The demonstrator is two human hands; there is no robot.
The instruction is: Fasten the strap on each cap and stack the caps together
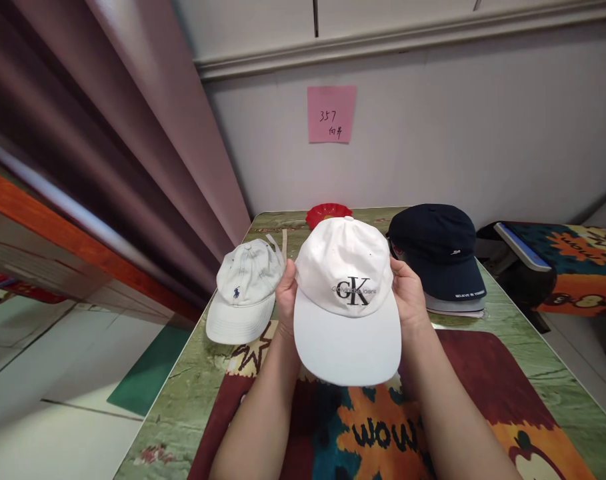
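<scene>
A white baseball cap (345, 267) with a black "CK" logo is held up over the table, its brim toward me. My left hand (287, 293) grips its left side and my right hand (409, 290) its right side; the fingers are partly hidden behind the cap. Left of it rests a pale baseball cap (247, 287) with a small dark blue emblem and a loose strap at the back. To the right, a navy cap (435, 250) sits on top of at least one lighter cap, whose pale brim (455, 305) shows below.
Beneath my arms lies a colourful mat (473, 360) printed with "WOW" on the green wood-patterned table (183, 393). A red scalloped dish (327, 212) stands at the back edge. Behind is a wall with a pink note (331, 113); a curtain (183, 133) hangs at left.
</scene>
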